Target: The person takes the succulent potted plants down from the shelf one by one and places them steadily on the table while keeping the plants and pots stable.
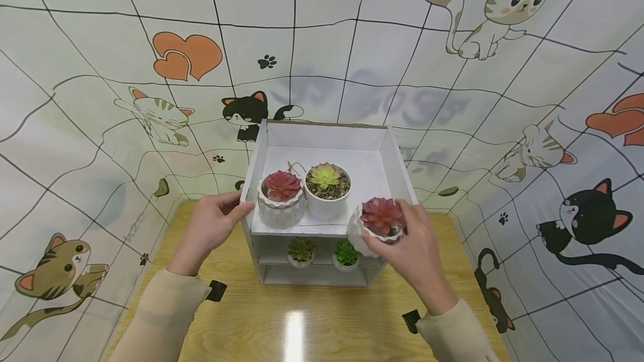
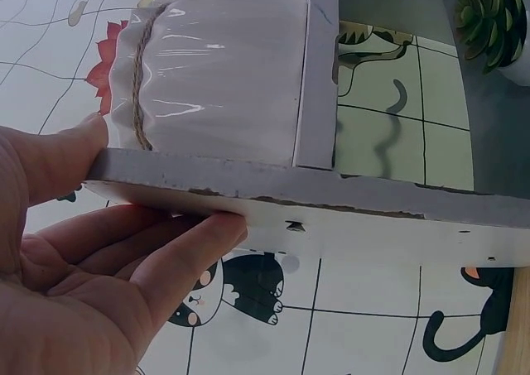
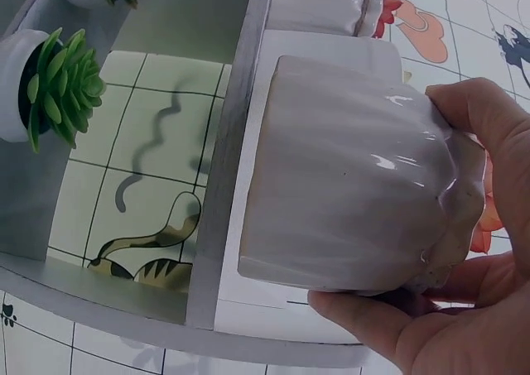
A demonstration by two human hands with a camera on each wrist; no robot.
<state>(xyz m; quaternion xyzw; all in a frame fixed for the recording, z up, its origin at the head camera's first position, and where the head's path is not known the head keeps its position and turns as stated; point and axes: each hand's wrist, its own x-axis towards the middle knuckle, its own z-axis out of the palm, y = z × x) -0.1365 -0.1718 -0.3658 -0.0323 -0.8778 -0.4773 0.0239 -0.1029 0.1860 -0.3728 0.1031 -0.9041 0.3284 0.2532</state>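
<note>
My right hand (image 1: 420, 247) grips a white, wavy-rimmed pot (image 3: 348, 176) with a red succulent (image 1: 381, 215) in it. The pot overlaps the front right edge of the top tier of a white shelf unit (image 1: 327, 137). My left hand (image 1: 213, 225) pinches the unit's left side panel (image 2: 273, 180), thumb at its upper edge and fingers against its outer face. Just inside that panel stands another scalloped white pot (image 1: 282, 214), with a red succulent and twine round its neck. Beside it is a smooth white pot (image 1: 328, 205) holding a yellow-green succulent.
Two small potted succulents, one dark green (image 1: 301, 249) and one bright green (image 1: 346, 252), stand on the tier below. The unit rests on a wooden table (image 1: 251, 317). Cat-printed cloth (image 1: 322, 55) hangs behind and along both sides.
</note>
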